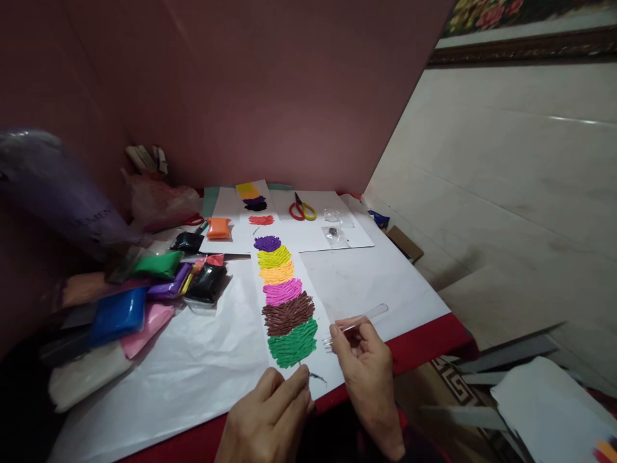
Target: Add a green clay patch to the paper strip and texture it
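Presently: right hand pinching a clear plastic tool. Left hand, fingers curled, pressing the near end of a clay-striped paper strip on the table.

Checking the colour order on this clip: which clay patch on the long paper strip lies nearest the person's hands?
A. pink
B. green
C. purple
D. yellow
B: the green patch ends the row on the paper strip, just above the left hand and beside the right hand, which holds a clear plastic tool.

Dim, warm indoor light is falling softly; a purple bag at far left is blurring, and wide-angle edges are bending
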`<state>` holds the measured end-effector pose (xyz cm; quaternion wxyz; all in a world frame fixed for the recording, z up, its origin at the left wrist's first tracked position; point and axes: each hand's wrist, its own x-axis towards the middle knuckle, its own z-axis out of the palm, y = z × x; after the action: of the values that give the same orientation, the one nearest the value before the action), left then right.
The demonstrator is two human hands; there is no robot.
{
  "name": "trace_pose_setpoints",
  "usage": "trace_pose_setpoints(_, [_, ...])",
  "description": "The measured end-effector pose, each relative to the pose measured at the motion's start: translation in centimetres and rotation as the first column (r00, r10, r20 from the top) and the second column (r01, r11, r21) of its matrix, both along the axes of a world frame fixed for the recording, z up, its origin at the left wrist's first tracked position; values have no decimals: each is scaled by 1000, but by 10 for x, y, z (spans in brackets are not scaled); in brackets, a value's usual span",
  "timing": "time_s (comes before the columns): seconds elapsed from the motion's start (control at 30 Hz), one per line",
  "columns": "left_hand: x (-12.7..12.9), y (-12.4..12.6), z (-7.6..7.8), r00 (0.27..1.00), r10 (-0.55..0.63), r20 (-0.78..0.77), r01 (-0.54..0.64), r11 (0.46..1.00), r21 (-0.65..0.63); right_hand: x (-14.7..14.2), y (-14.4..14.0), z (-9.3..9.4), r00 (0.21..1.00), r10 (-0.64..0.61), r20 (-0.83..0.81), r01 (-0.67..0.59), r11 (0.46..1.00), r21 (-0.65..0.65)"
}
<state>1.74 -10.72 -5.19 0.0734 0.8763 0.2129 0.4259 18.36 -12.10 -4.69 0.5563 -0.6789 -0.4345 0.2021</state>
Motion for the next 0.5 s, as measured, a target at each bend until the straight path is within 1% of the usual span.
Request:
trace_pose_setpoints(0.2, [0,-4,3,997,6,-72,-2,998,55,6,-1,-1,989,60,-135,-60,998,1])
trace_pose_setpoints(0.27, [-2,-5,4,996,4,-91,1,999,48,12,0,2,969,121,-215,-129,991,-24])
trace_pose_setpoints(0.33, [-4,-7,5,993,2,-121,2,999,36,21,1,9,938,211,-275,-233,971,-49])
trace_pose_setpoints(0.37, [-5,-7,5,990,4,-138,1,999,36,27,2,13,925,259,-278,-286,956,-62])
trace_pose_setpoints(0.43, [-5,-8,6,986,14,-165,-6,999,48,41,3,24,925,321,-206,-346,933,-102])
trace_pose_setpoints(0.5, [-4,-7,6,984,37,-172,-25,997,74,59,6,36,945,311,-103,-323,937,-132])
